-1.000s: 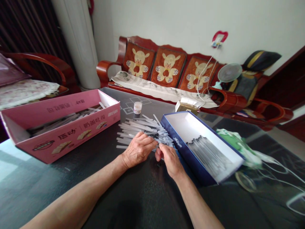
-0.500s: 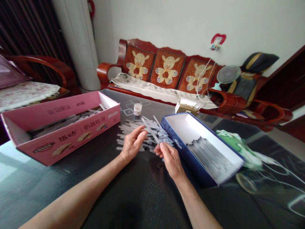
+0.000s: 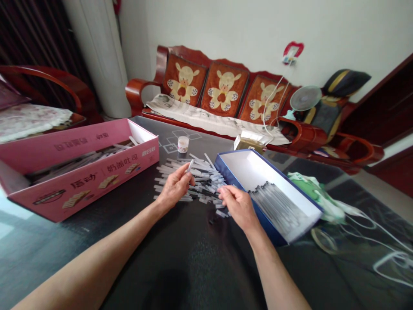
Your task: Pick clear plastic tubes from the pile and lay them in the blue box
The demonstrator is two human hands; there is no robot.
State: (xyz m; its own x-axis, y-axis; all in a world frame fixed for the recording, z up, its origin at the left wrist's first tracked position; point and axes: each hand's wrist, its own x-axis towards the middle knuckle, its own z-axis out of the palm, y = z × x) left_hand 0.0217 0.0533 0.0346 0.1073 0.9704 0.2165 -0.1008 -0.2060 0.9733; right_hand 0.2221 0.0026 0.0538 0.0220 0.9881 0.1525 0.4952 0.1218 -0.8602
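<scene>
A pile of several thin clear plastic tubes (image 3: 200, 174) lies on the dark table between two boxes. My left hand (image 3: 174, 187) hovers over the pile's left side and pinches one tube (image 3: 190, 165) between thumb and fingers. My right hand (image 3: 237, 206) rests at the pile's right edge, fingers curled down on the loose tubes; what they grip is hidden. A blue box (image 3: 226, 170) with a white inside stands right of it and holds a neat row of tubes (image 3: 274, 206). A pink carton (image 3: 97, 181) on the left holds more tubes.
A small white jar (image 3: 183, 144) stands behind the pile, with a tan packet (image 3: 250, 141) to its right. A green-and-white cloth (image 3: 314, 193) and white cables (image 3: 371, 241) lie on the right. A red wooden sofa (image 3: 226, 90) and a small fan (image 3: 305, 99) stand beyond.
My right hand passed the tube it held to my left hand, then dropped onto the pile's right edge. My left hand lifted off the pile and now pinches that tube.
</scene>
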